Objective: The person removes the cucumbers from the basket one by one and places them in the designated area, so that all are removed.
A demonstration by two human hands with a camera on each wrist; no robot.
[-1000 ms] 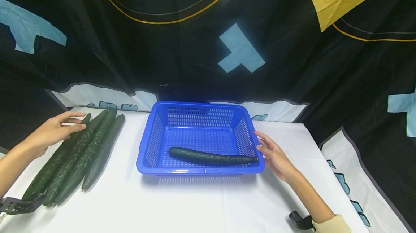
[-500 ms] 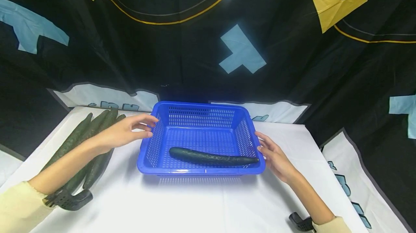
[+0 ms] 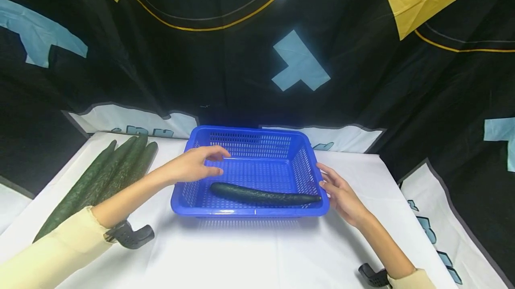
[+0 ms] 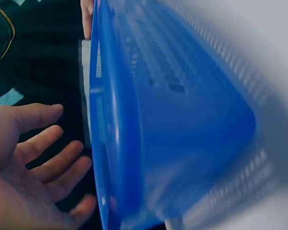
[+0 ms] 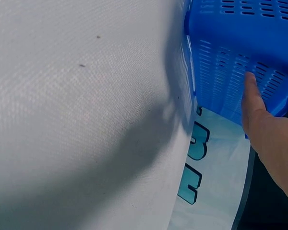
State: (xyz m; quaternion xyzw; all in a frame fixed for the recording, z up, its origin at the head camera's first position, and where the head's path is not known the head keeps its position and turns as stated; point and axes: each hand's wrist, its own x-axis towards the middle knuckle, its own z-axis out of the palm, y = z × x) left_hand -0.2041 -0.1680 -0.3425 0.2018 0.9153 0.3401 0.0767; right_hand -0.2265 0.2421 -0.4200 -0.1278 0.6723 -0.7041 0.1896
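Note:
My left hand [image 3: 198, 163] hovers over the left part of a blue plastic basket [image 3: 249, 212], fingers and thumb apart with nothing between them. In the left wrist view that hand [image 4: 43, 163] appears beside the basket's rim [image 4: 116, 124]. One dark green cucumber [image 3: 261, 194] lies in the basket along its near side. At the basket's right end, my right hand [image 3: 342, 197] holds the rim. The right wrist view shows a finger [image 5: 253, 98] of it against the slotted outer wall [image 5: 225, 72]. Several more cucumbers [image 3: 100, 168] lie side by side on the left, partly behind my left forearm.
A white cloth covers the table [image 3: 225, 253]. Behind it hangs a black curtain [image 3: 181, 70] with blue and yellow shapes. Black straps with small devices sit at the left wrist [image 3: 130, 234] and right wrist [image 3: 374, 275].
My left hand has moved right, from the row of cucumbers past the basket's left rim to above its inside. The right hand and the basket have stayed in place.

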